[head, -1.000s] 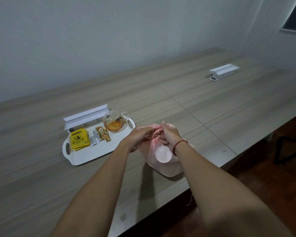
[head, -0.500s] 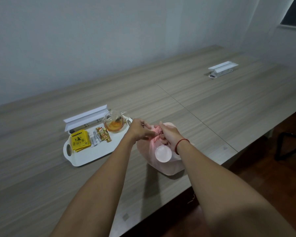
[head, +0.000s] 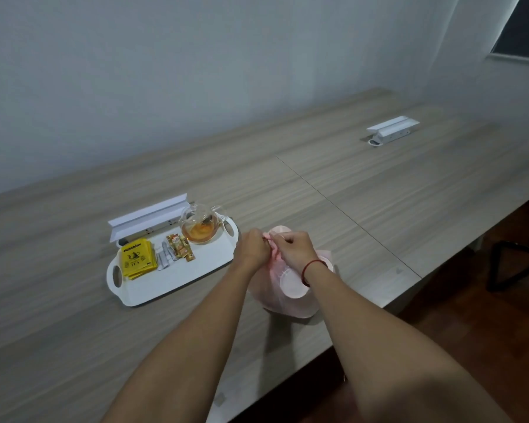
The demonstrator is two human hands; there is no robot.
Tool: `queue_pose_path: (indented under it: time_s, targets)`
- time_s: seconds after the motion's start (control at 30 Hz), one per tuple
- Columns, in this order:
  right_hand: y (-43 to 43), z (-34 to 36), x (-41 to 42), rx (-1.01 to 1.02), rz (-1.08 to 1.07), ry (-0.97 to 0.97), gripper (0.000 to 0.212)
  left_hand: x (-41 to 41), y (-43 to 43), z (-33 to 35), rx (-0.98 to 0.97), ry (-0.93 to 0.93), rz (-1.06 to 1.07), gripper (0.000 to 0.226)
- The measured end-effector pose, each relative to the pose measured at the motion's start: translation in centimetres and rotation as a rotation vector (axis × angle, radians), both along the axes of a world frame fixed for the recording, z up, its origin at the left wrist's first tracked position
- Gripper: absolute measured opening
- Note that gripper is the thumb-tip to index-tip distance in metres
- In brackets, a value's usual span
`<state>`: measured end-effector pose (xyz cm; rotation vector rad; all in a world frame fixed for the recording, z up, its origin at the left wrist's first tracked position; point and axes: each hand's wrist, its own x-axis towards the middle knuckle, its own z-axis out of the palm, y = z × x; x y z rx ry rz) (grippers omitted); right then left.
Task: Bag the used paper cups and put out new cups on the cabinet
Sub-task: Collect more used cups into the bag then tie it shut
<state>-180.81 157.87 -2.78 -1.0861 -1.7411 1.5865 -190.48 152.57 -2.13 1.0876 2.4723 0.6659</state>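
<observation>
A thin pink plastic bag (head: 290, 303) stands on the wooden table (head: 379, 193) near its front edge. The round bottom of a paper cup (head: 292, 285) shows through the bag's side; another cup rim (head: 280, 230) shows at the bag's far side. My left hand (head: 252, 250) and my right hand (head: 297, 250) meet above the bag. Each pinches a strip of the bag's gathered top between curled fingers. A red cord sits on my right wrist.
A white tray (head: 165, 282) lies left of the bag with a glass teapot (head: 200, 227) of amber tea, yellow tea packets (head: 136, 262) and sachets. A white socket box (head: 148, 219) stands open behind it, another socket box (head: 391, 129) far right. Dark chair legs (head: 513, 264) stand on the floor.
Both hands have stayed at the bag's top and drawn its pink strips together. My left hand has closed into a pinch close to my right hand.
</observation>
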Motion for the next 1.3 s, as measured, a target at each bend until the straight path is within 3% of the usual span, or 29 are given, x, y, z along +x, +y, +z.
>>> queue_pose_path:
  time_s: [0.1, 0.23, 0.33, 0.57, 0.77, 0.93, 1.07, 1.2, 1.3]
  targets:
    - [0.4, 0.0, 0.4, -0.044, -0.009, 0.0, 0.039, -1.0, -0.3, 0.6, 0.066, -0.25, -0.067, 0.03]
    - [1.2, 0.1, 1.3, -0.025, -0.044, -0.018, 0.037, -2.7, -1.6, 1.7, 0.108, -0.863, -0.09, 0.014]
    - [1.2, 0.6, 1.2, -0.01, -0.037, 0.002, 0.036, -3.1, -1.6, 1.5, 0.164, -1.043, 0.016, 0.016]
    - [1.5, -0.3, 2.0, 0.017, -0.113, -0.154, 0.032, -4.3, -1.7, 0.3, 0.093, -0.703, 0.154, 0.016]
    - [3.1, 1.0, 2.7, 0.074, -0.138, -0.297, 0.05, -5.7, -2.6, -0.2, 0.12, -0.443, 0.232, 0.034]
    - [4.4, 1.4, 3.6, 0.04, -0.137, -0.292, 0.047, -6.1, -2.6, 0.0, 0.252, -0.509, 0.133, 0.027]
    - [5.2, 1.3, 4.4, 0.001, -0.039, -0.36, 0.037, -5.4, -2.7, -0.6, 0.136, -0.584, 0.021, 0.025]
    - [4.9, 1.8, 3.9, -0.075, -0.083, -0.331, 0.042, -3.5, -2.5, -2.1, 0.095, -0.607, -0.034, 0.039]
    - [4.7, 2.0, 4.8, 0.007, -0.018, -0.399, 0.04, -2.2, -2.6, -3.0, 0.138, -0.583, -0.026, 0.044]
